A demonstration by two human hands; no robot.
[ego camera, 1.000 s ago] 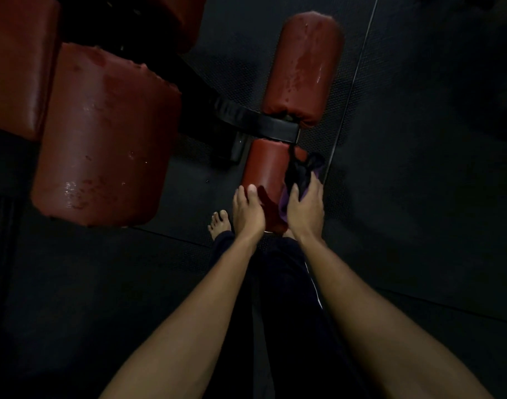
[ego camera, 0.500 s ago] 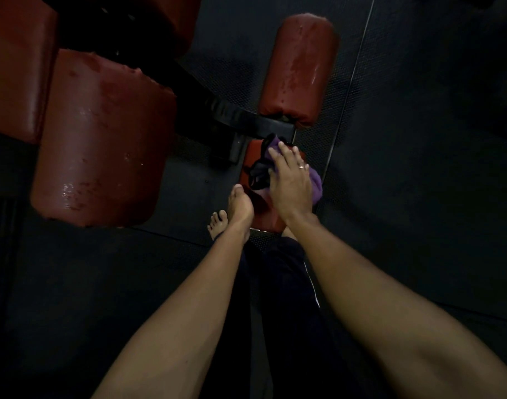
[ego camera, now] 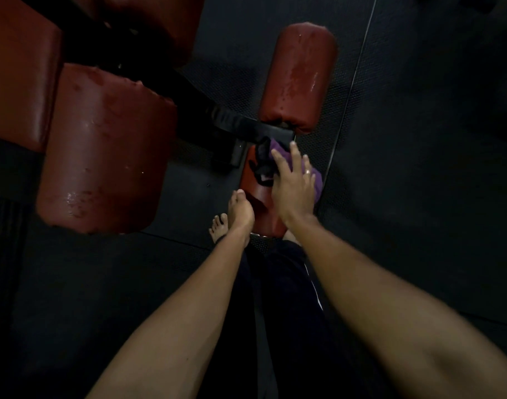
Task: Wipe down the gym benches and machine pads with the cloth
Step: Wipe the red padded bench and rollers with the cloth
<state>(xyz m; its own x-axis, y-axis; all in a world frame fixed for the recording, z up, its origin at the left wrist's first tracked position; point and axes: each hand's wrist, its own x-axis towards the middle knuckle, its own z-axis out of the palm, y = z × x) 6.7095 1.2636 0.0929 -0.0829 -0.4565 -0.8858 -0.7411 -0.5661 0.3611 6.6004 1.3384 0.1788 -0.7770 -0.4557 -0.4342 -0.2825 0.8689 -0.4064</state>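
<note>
Within the last second the right hand (ego camera: 294, 188) had pushed the purple cloth (ego camera: 318, 180) from the near end of the near roller pad (ego camera: 259, 200) up to its far end, beside the black crossbar (ego camera: 246, 128). Its fingers (ego camera: 294, 152) lay spread and flat, pressing the cloth onto the pad. The left hand (ego camera: 240, 210) had turned edge-on against the pad's near left side, fingers straight and together, seemingly steadying it. This pad looked nearly wiped. The droplet-speckled far roller pad (ego camera: 300, 76) and bench seat (ego camera: 102, 151) probably remained.

A gym: red padded bench (ego camera: 102, 151), roller pads (ego camera: 300, 76), rubber floor (ego camera: 419, 168).
</note>
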